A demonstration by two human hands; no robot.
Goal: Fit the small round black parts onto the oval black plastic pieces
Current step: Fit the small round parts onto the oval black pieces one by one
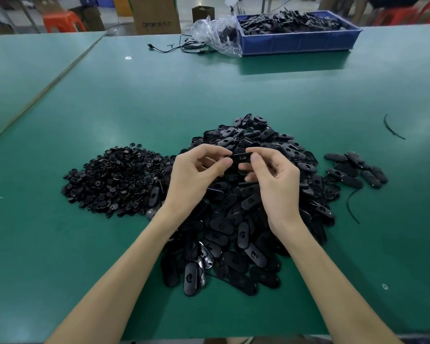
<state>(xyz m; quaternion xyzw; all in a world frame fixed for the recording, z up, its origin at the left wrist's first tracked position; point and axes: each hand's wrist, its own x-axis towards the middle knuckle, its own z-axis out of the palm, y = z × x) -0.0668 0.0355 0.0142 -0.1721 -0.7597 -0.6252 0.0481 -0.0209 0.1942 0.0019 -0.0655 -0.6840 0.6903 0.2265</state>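
Observation:
One oval black plastic piece is held above the heap between both hands. My left hand pinches its left end with thumb and fingers. My right hand pinches its right end, thumb on top. Whether a small round part is on the held piece is hidden by my fingers. Under my hands lies a big heap of oval black pieces. To its left is a pile of small round black parts. A small group of oval pieces lies apart on the right.
The green table runs far back. At its far edge stands a blue bin full of black parts, with a clear plastic bag and a black cable beside it. Thin black strips lie at the right.

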